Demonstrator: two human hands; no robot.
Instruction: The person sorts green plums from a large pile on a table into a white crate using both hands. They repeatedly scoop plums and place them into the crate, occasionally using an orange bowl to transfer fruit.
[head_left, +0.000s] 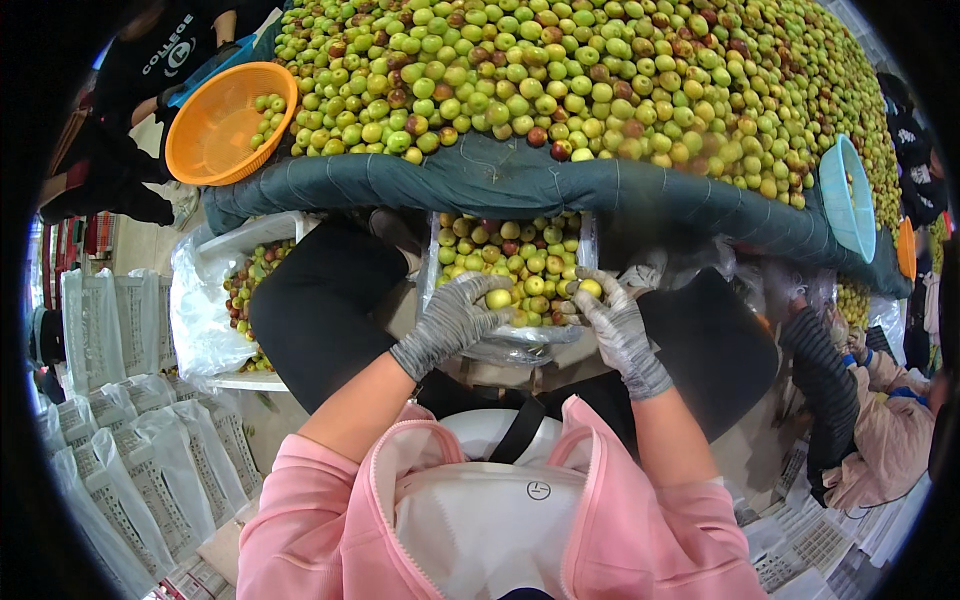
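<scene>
Both my hands wear grey knitted gloves and are over a plastic-lined crate (427, 274) of green and reddish jujubes, between my knees. My left hand (459, 315), at the crate's left side, has a yellow-green jujube (498, 299) between thumb and fingers. At the right side, my right hand (611, 319) holds a smaller yellow-green jujube (591, 288) at its fingertips. Beyond the crate, a large heap of jujubes (525, 75) lies on a table behind a rolled dark green cloth edge (480, 184).
An orange plastic basket (217, 127) with several jujubes sits at the upper left, a light blue basket (846, 199) at the right. A lined crate (210, 300) stands left of my knee. Stacked white crates (120, 322) are at far left. Co-workers (885, 427) are at both sides.
</scene>
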